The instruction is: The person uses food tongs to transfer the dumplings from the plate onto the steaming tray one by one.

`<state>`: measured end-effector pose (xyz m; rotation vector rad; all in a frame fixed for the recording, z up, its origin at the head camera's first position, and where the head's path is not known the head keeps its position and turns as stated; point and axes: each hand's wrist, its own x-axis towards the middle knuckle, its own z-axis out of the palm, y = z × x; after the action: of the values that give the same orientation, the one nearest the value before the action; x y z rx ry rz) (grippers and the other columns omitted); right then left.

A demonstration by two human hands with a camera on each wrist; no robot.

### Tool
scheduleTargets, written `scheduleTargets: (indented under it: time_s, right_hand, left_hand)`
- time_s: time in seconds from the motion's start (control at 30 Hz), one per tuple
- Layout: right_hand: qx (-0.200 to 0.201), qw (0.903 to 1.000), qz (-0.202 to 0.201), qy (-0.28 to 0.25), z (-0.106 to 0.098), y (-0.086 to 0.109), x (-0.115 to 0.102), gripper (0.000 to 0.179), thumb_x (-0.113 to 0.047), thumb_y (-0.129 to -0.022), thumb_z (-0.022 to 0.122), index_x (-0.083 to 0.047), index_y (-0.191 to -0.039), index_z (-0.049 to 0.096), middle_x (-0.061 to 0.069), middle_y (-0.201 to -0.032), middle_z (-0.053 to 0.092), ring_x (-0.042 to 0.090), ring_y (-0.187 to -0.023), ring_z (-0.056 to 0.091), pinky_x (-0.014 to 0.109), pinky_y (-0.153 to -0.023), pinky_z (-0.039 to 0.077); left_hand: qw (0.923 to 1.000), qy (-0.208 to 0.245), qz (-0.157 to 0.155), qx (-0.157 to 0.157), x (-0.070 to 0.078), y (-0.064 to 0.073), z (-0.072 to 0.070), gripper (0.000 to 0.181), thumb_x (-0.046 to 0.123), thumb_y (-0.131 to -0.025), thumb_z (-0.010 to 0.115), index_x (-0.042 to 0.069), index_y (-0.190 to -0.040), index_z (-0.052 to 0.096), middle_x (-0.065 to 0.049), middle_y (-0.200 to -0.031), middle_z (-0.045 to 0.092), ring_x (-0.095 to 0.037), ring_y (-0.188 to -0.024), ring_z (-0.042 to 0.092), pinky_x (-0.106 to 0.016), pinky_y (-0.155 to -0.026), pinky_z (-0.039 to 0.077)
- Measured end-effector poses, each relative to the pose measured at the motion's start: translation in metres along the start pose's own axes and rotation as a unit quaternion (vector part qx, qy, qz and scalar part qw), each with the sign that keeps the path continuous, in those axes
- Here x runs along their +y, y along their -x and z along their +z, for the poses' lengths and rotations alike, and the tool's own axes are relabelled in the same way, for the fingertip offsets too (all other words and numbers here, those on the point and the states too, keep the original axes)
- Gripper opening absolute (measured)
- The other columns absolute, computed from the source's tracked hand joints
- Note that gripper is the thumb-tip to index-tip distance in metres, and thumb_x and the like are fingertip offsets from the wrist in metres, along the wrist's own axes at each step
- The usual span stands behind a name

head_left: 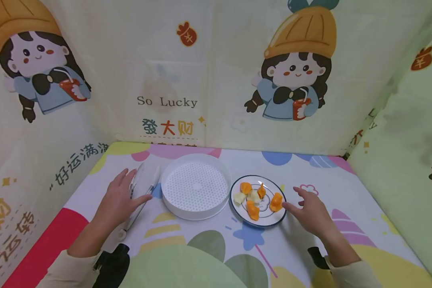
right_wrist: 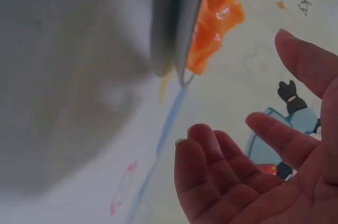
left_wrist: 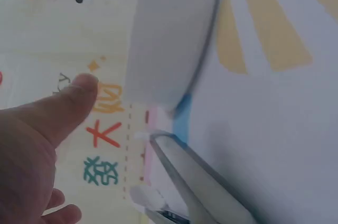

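My left hand (head_left: 117, 198) is held over a pair of tongs (left_wrist: 211, 182) with pale tips, its thumb stretched out and its fingers spread. In the left wrist view, thumb and fingertips stand apart from the tongs. To their right is a round white basket (head_left: 198, 214) with a perforated bottom. Beside it, a white plate (head_left: 240, 210) with a dark rim bears several glossy orange pieces (head_left: 253, 211) and pale chunks (head_left: 239, 198). Just right of the plate, my right hand (head_left: 311, 216) hovers with loosely bent fingers and nothing in its grasp.
A colourfully printed cloth (head_left: 216, 264) covers the table. Cartoon-printed curtains (head_left: 223, 80) rise along the back and both sides. The basket and plate stand close together near the table's middle.
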<state>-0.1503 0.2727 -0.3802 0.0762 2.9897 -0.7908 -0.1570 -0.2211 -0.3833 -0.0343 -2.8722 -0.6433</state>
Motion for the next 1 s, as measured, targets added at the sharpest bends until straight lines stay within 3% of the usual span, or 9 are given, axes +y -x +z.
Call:
scheduleTargets:
  time_s: [0.23, 0.47, 0.73, 1.0]
  right_hand:
    - [-0.032, 0.9982, 0.021, -0.047, 0.013, -0.007, 0.009, 0.071, -0.035, -0.089, 0.075, 0.002, -0.143, 0.048, 0.033, -0.134, 0.05, 0.041, -0.106, 0.057, 0.043, -0.074, 0.057]
    - [-0.063, 0.9953, 0.057, -0.046, 0.023, -0.01, 0.014, 0.073, -0.033, -0.086, 0.078, 0.0, -0.143, 0.048, 0.027, -0.121, 0.06, 0.035, -0.099, 0.059, 0.047, -0.08, 0.055]
    - [-0.075, 0.9918, 0.075, -0.071, 0.027, -0.015, 0.015, 0.073, -0.03, -0.085, 0.08, 0.0, -0.142, 0.047, 0.015, -0.106, 0.064, 0.025, -0.083, 0.056, 0.035, -0.071, 0.054]
    - [-0.061, 0.9896, 0.099, -0.085, 0.031, -0.02, 0.014, 0.071, -0.021, -0.085, 0.08, 0.001, -0.143, 0.045, 0.017, -0.105, 0.06, 0.027, -0.087, 0.054, 0.034, -0.072, 0.055]
  left_hand:
    - [0.9994, -0.001, -0.03, -0.016, -0.018, -0.005, 0.012, 0.096, 0.026, -0.077, 0.086, -0.011, -0.147, 0.031, -0.039, -0.147, 0.025, -0.058, -0.13, 0.03, -0.068, -0.091, 0.041]
    - [0.9946, 0.01, -0.078, -0.068, -0.027, -0.007, 0.022, 0.102, 0.03, -0.078, 0.084, -0.011, -0.15, 0.024, -0.042, -0.144, 0.023, -0.059, -0.126, 0.031, -0.068, -0.09, 0.042]
    - [0.992, 0.014, -0.08, -0.096, -0.033, -0.01, 0.032, 0.107, 0.031, -0.078, 0.084, -0.012, -0.151, 0.019, -0.041, -0.137, 0.031, -0.053, -0.115, 0.041, -0.065, -0.094, 0.043]
    - [0.9881, 0.027, -0.098, -0.115, -0.033, -0.013, 0.034, 0.105, 0.03, -0.08, 0.082, -0.009, -0.153, 0.017, -0.039, -0.13, 0.038, -0.05, -0.104, 0.048, -0.06, -0.086, 0.051]
